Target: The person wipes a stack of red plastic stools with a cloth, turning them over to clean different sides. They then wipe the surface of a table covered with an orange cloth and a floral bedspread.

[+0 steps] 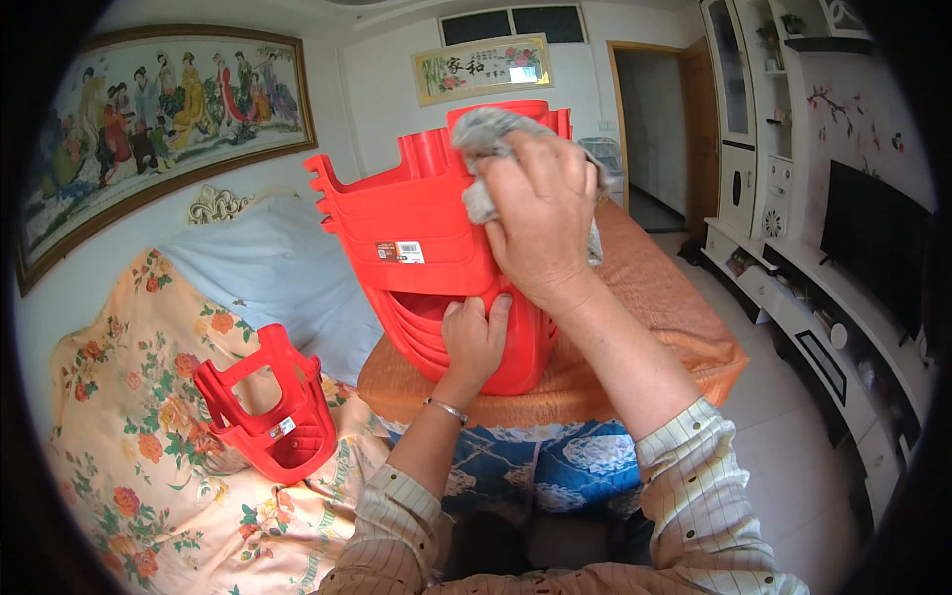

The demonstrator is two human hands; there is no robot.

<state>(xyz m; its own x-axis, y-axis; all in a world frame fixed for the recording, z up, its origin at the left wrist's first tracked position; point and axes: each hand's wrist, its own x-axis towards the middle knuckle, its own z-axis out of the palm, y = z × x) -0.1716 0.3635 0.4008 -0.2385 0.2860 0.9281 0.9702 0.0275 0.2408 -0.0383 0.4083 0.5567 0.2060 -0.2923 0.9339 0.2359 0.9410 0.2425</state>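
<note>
A stack of red plastic stools stands legs-up on an orange cloth-covered table in front of me. My left hand grips the rim of an opening low on the stack's near side, its thumb outside. A grey cloth is bunched in my right hand, which presses it to the upper right corner of the stack. Part of the cloth hangs down behind that hand. Labels with print are stuck on the near face of the stack. To the left, a single red plastic stool lies tipped on the sofa.
A floral cover and a pale blue cloth drape the sofa at left. The orange tablecloth lies over a blue patterned cloth. At right stands a white TV cabinet with a television. A doorway is at the back.
</note>
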